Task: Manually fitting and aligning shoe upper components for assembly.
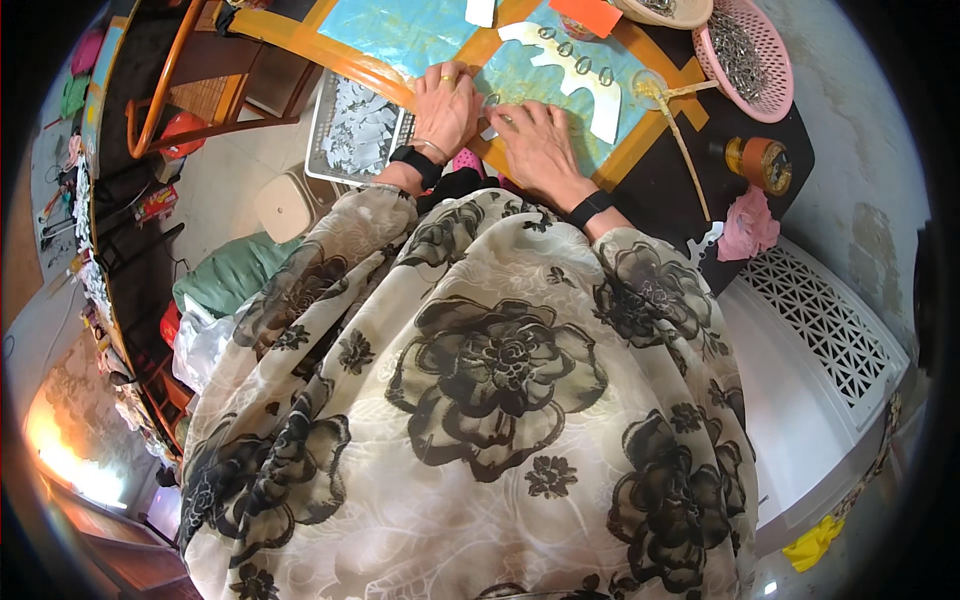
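On the near edge of the blue table covering (pixel 400 32), both my hands work close together. My left hand (pixel 446 108) has its fingers bent and drawn together; what lies under them is hidden. Thumb and fingers of my right hand (pixel 537 147) close on a small white piece (pixel 489 131), only partly visible. A small metal ring (pixel 491 100) shows in the gap between the hands. Beyond my right hand lies a cream-coloured scalloped strip (pixel 604 112) with several metal rings along it.
A white basket (pixel 314 150) of cut pieces stands left, below table height. At right are a pink basket (pixel 784 95) of metal parts, a glue dish (pixel 648 88), a long stick (pixel 688 155), a brown-lidded jar (pixel 766 166) and a crumpled pink cloth (pixel 748 225).
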{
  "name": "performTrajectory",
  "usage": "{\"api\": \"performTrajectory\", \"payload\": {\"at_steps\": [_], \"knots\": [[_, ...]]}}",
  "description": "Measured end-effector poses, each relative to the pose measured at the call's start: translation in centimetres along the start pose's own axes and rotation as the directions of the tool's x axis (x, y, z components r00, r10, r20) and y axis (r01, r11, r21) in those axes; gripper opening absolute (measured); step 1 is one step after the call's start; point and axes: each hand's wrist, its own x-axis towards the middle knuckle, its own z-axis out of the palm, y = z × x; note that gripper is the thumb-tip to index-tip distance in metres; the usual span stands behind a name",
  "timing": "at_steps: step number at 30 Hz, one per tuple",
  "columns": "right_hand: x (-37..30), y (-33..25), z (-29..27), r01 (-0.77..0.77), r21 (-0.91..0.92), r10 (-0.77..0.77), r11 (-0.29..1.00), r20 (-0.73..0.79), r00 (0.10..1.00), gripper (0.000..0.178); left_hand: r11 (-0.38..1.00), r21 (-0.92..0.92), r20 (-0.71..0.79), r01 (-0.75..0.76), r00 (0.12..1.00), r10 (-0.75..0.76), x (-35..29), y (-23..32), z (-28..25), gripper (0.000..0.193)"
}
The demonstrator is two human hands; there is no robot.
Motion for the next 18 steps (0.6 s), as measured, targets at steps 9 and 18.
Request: {"api": "performTrajectory", "payload": {"at_steps": [9, 18], "knots": [[0.0, -0.1, -0.4, -0.004, 0.018, 0.004, 1.0, -0.012, 1.0, 0.042, 0.989, -0.066, -0.026, 0.136, 0.99, -0.137, -0.1, 0.1, 0.0, 0.02], [0.4, 0.0, -0.2, 0.008, -0.003, -0.008, 1.0, -0.047, 0.999, 0.037, 0.983, -0.124, 0.022, -0.138, 0.99, 0.142, 0.3, -1.8, 0.0, 0.017]]}}
